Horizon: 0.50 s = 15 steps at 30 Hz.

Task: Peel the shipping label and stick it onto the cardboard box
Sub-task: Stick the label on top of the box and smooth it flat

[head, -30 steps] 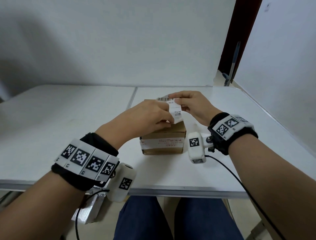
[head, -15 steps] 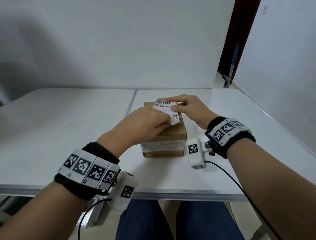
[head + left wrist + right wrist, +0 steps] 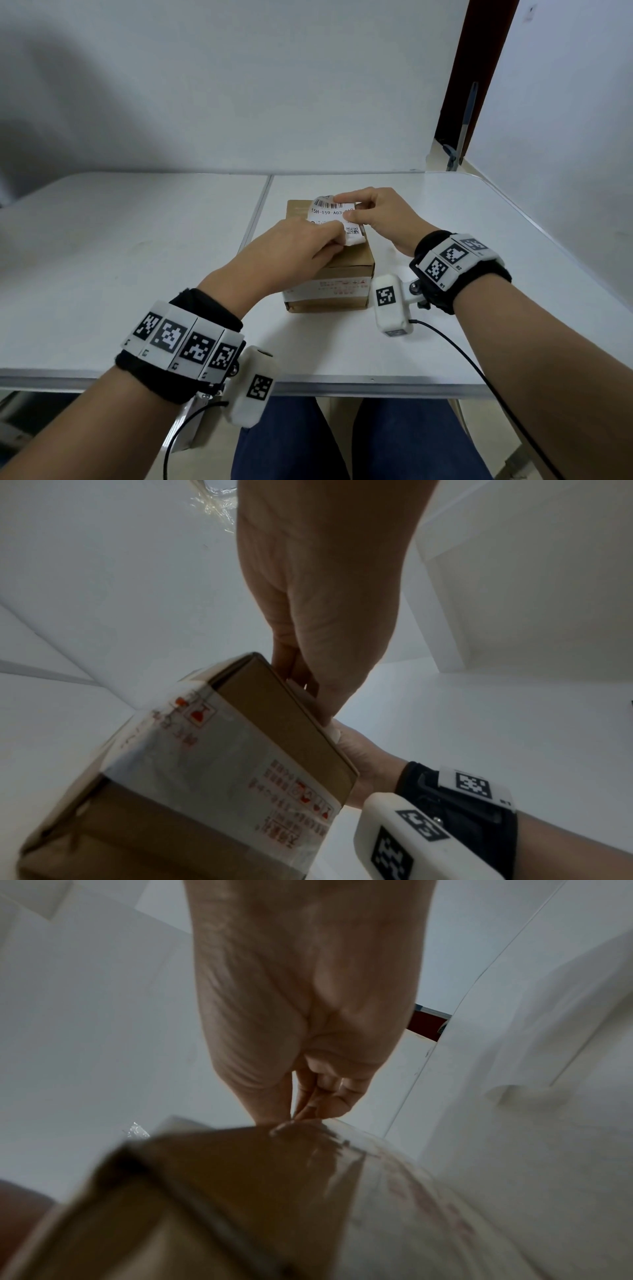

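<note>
The cardboard box (image 3: pixel 329 270) sits on the white table (image 3: pixel 137 274), a band of printed tape across its near face. Just above the box's near top edge, the left hand (image 3: pixel 291 250) pinches the label's near end, fingers curled round it. The shipping label (image 3: pixel 334 219) lies over the box top, barcode facing up, its near end curling clear of the cardboard; how much has stuck I cannot tell. Toward the box's far right corner, the right hand (image 3: pixel 380 212) pinches the label's far edge between thumb and forefinger. To lay it well, I judge the far edge should be tacked down square to the box's edges first. The left hand should hold the near end taut and lower it gradually, smoothing toward the near edge so no wrinkles or bubbles are trapped.
</note>
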Available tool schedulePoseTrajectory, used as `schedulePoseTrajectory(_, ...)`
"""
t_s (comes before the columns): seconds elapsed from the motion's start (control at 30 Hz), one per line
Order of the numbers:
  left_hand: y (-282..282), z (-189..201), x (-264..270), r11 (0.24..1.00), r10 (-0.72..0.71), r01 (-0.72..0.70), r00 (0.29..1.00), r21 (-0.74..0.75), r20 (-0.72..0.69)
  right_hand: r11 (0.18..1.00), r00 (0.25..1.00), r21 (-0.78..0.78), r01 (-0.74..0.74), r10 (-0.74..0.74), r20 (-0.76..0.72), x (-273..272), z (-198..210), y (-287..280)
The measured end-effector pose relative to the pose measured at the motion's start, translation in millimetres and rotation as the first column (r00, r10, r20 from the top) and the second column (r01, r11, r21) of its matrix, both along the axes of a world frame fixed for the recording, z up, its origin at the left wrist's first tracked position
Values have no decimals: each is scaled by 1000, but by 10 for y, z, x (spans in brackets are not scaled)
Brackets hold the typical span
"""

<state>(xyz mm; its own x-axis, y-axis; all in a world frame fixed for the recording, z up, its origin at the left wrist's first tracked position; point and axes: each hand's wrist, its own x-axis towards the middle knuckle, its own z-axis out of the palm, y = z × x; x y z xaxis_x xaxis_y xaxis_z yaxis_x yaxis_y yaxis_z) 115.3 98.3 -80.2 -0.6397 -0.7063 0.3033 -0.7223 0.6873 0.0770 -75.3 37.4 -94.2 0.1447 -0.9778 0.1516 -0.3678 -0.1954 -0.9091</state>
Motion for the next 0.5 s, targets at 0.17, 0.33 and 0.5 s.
schedulePoseTrajectory(0.17, 14, 5, 4, 1000, -4, 4, 1000, -3, -19, 999, 999, -31, 10, -11, -45, 17, 6, 1)
schedulePoseTrajectory(0.33, 4, -11, 10, 1000, 5, -5, 1000, -3, -13, 999, 997, -39, 14, -17, -71, 26, -7, 5)
schedulePoseTrajectory(0.5, 20, -22, -3, 1000, 12, -12, 1000, 0, -2, 998, 996, -55, 8, -12, -90, 24, -31, -11)
